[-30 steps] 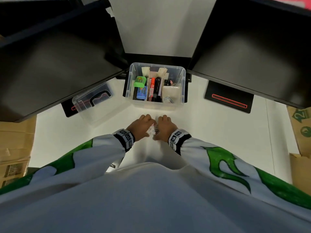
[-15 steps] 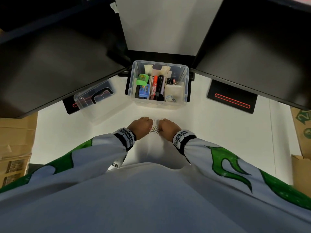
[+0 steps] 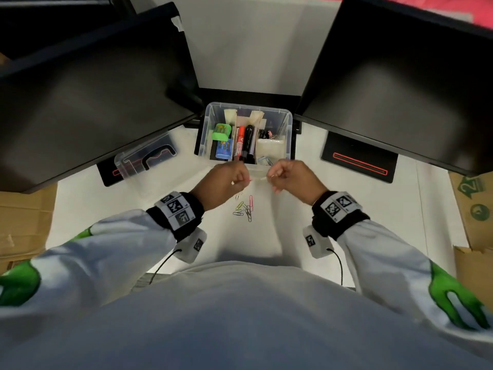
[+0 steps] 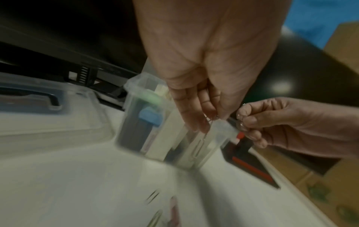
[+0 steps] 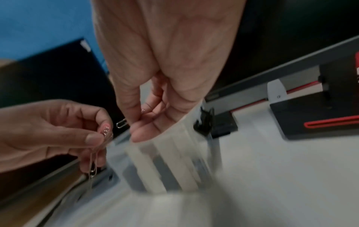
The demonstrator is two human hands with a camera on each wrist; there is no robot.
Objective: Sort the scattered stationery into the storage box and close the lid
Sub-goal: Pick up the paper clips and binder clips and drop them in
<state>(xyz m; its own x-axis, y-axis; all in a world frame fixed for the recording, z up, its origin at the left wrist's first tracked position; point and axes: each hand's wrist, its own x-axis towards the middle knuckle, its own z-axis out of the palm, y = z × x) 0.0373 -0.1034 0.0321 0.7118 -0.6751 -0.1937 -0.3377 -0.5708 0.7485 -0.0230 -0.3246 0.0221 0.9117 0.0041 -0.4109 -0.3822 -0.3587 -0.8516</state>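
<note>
The clear storage box (image 3: 289, 134) stands open at the back of the white table, holding a green sharpener, a blue item, a red and a black marker and clips. Its lid (image 3: 145, 158) lies to the left. Both hands hover just before the box's front wall. My left hand (image 3: 241, 181) pinches several paper clips (image 5: 93, 162) that hang from its fingertips. My right hand (image 3: 273, 178) pinches one silver paper clip (image 5: 122, 122) between thumb and finger. A small pile of coloured paper clips (image 3: 244, 209) lies on the table under the hands.
Two large black panels (image 3: 85, 102) (image 3: 400, 84) overhang the table left and right of the box. Black bases with red stripes (image 3: 358, 161) stand below them. Cardboard boxes (image 3: 474, 204) flank the table on both sides.
Both hands have lifted off the table from around the clip pile and moved forward to the box front, each carrying clips. The pile they covered is now exposed.
</note>
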